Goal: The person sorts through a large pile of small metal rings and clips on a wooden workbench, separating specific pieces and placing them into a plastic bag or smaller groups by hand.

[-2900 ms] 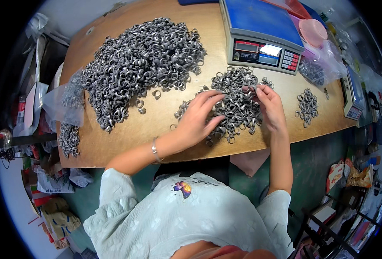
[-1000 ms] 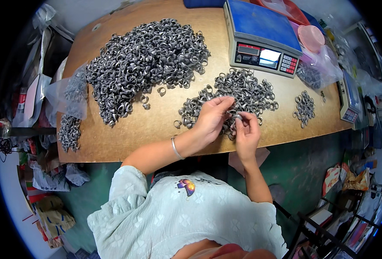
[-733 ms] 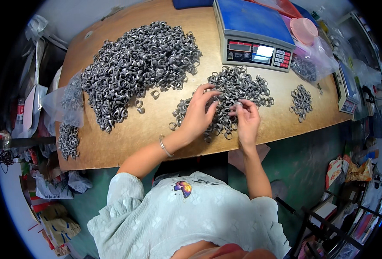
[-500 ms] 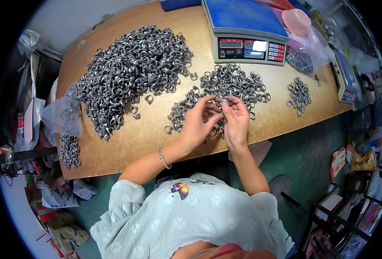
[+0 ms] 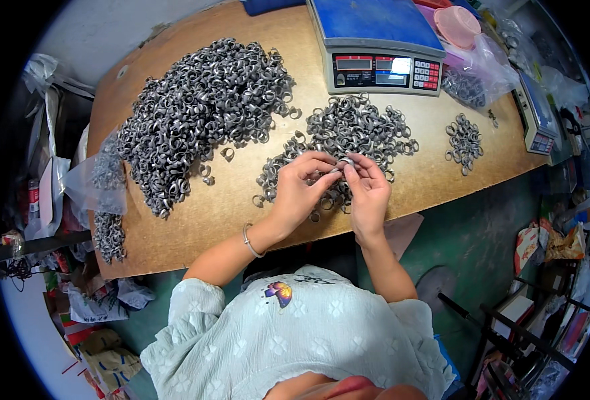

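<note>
My left hand (image 5: 299, 190) and my right hand (image 5: 370, 199) meet over the near middle of the table. Between their fingertips they pinch one small grey metal ring (image 5: 347, 162). Fingers partly cover it. Directly beyond and beneath lies a loose pile of similar rings (image 5: 358, 127). A far bigger heap of rings (image 5: 208, 100) spreads over the table's left half. On the right is a small separate group of rings (image 5: 465, 141).
A scale with a blue top (image 5: 381, 27) stands at the back of the wooden table (image 5: 208, 243). Clear bags of rings (image 5: 465, 87) and a pink basket (image 5: 458, 27) sit at the back right. A second scale (image 5: 540, 137) stands at the right edge. Another ring bag (image 5: 110, 170) lies left.
My left fingers have closed in from a looser curl, thumb now against the fingertips at the ring. Both hands have dropped slightly nearer to me. The piles look the same.
</note>
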A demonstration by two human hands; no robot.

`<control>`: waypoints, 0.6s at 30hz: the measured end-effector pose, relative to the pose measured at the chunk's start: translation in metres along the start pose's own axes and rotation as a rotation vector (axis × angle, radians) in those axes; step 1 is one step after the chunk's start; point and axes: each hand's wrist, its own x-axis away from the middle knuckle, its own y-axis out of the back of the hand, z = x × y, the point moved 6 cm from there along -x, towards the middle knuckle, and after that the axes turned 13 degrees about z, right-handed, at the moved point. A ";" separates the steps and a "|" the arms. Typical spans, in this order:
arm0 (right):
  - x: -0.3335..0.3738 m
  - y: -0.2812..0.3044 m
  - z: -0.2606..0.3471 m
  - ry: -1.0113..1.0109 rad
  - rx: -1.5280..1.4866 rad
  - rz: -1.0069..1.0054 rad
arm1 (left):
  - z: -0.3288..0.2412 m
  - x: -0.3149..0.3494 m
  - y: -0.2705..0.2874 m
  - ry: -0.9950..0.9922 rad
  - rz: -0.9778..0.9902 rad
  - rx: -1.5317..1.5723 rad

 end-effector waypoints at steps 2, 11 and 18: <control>-0.001 0.003 -0.012 -0.080 -0.275 0.001 | -0.001 0.004 0.002 -0.025 -0.099 -0.045; 0.000 0.005 -0.012 -0.217 -0.473 0.096 | -0.019 0.009 0.000 -0.401 -0.164 -0.092; 0.015 -0.005 -0.003 -0.439 -0.444 0.262 | -0.043 0.032 0.002 -0.832 -0.044 -0.400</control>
